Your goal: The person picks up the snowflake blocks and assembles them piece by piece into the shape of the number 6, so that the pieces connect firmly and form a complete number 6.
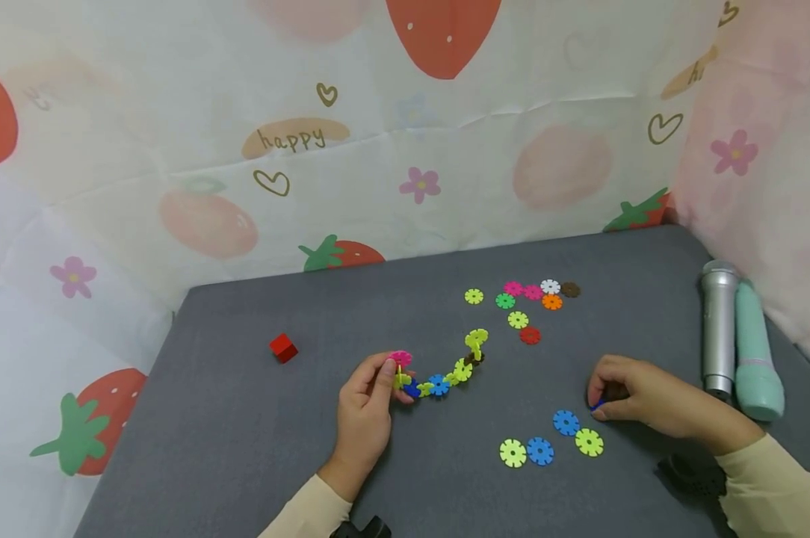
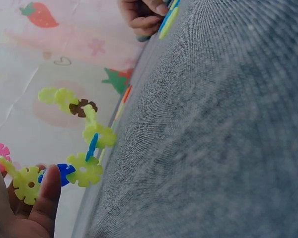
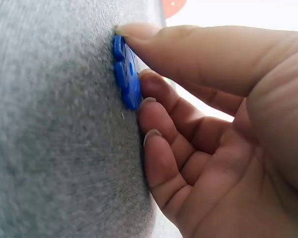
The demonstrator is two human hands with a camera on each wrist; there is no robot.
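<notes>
My left hand holds one end of a chain of interlocking flower-shaped plastic discs, thumb and fingers about its pink and yellow-green pieces. From there the chain curves away to the right, with blue, yellow-green and brown pieces. In the left wrist view a dark blue disc shows just beyond the thumb. At the right, my right hand pinches a loose dark blue disc at the table surface, thumb on one edge and fingertips at the other. Most of that disc is hidden in the head view.
Near the right hand lie loose blue discs and yellow-green discs. Several coloured discs, a red one among them, are scattered farther back. A red cube sits at left; a silver microphone-like cylinder and a mint-green bottle-shaped object lie at right.
</notes>
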